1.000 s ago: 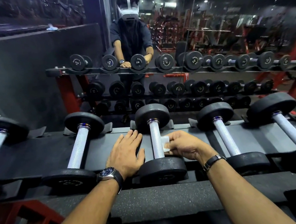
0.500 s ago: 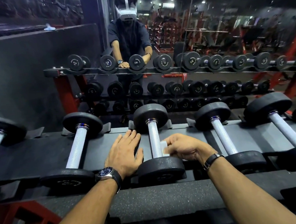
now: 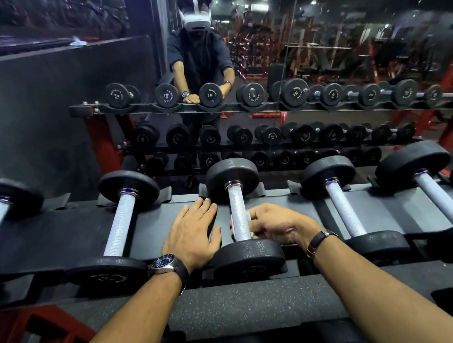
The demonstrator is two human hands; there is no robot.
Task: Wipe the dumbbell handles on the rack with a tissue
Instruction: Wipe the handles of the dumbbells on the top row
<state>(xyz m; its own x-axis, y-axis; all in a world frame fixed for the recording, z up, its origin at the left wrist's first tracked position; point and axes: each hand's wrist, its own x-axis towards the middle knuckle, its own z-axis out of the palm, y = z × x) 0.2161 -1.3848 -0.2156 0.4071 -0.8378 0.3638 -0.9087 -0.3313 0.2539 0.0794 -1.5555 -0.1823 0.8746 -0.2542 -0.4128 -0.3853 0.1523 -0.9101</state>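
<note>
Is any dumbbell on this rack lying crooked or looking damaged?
Nothing stands out. The dumbbells sit evenly in their cradles on the rack. The right hand holds the tissue around the middle handle.

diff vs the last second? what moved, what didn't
The right hand slid the tissue down the middle dumbbell's handle toward the near weight, and its fingers now curl further round the bar, so less tissue shows. The left hand stayed flat on the rack beside that dumbbell. The other dumbbells did not move.
</note>
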